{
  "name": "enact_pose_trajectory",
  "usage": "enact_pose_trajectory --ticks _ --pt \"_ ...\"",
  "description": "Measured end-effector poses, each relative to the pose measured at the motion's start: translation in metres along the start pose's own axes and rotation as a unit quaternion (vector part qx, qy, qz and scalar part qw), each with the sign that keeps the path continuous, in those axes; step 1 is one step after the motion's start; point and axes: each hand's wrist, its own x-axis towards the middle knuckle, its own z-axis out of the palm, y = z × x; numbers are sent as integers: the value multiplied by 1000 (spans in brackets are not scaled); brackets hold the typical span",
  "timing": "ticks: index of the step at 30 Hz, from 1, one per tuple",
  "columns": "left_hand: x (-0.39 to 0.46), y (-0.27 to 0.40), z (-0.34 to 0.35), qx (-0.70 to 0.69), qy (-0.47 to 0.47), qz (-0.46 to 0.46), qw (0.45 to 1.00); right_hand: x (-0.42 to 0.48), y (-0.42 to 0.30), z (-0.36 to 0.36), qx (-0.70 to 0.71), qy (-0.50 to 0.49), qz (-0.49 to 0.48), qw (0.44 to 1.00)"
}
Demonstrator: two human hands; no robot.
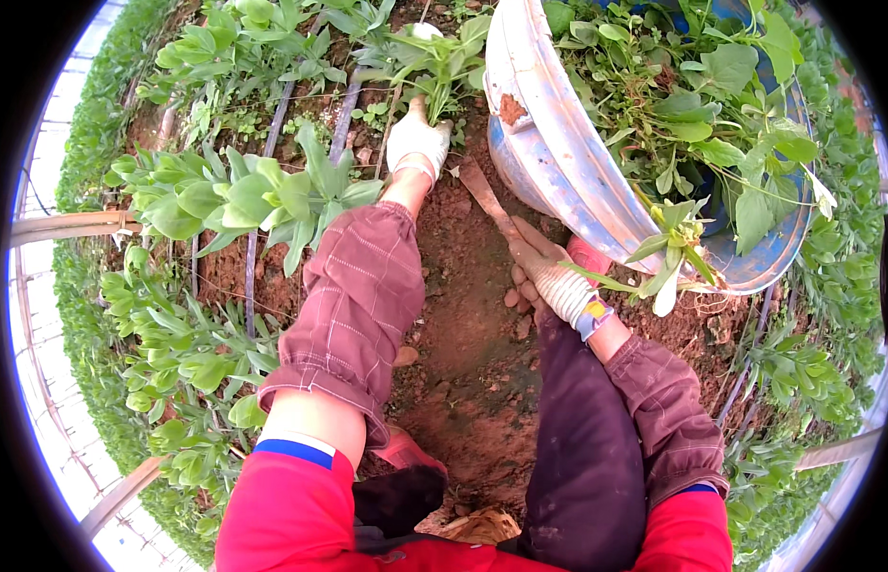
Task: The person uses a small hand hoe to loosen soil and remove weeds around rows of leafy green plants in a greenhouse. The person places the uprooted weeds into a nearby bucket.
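My left hand, in a white glove, is closed around the stems of a leafy green plant near the top centre. In my right hand, in a soiled glove, is a narrow rusty metal hand tool; its flat end points up and left, just over the soil. Right of both hands a blue-and-white plastic tub lies tilted, holding pulled green plants. An uprooted plant with pale roots hangs over the tub's lower rim.
Rows of leafy plants grow on the left, with dark drip lines between them. A bare soil path runs between my legs. More crop stands at the right. Wooden poles reach in from the sides.
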Motion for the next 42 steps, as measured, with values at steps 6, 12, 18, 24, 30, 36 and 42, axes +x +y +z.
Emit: enact_pose_trajectory --ticks 6,12,18,24,30,36,42 --pt "15 -1 14 126 -34 36 991 48 12 -20 -448 184 -340 806" --pt "-35 -37 -18 -275 53 40 959 4 -3 -18 -545 142 -309 766" --pt "-43 -40 -42 -458 195 -26 867 18 -9 -4 -363 108 -173 909" --pt "25 -45 -21 -391 146 -191 888 52 -13 11 -384 112 -232 887" --pt "47 -60 -11 -163 65 -139 975 71 -22 13 -404 102 -232 879" --pt "28 -56 -28 -290 151 -120 937 41 -15 14 -406 -8 -207 890" --pt "-20 -6 -63 -479 210 -26 852 64 1 15 -434 226 -348 799"
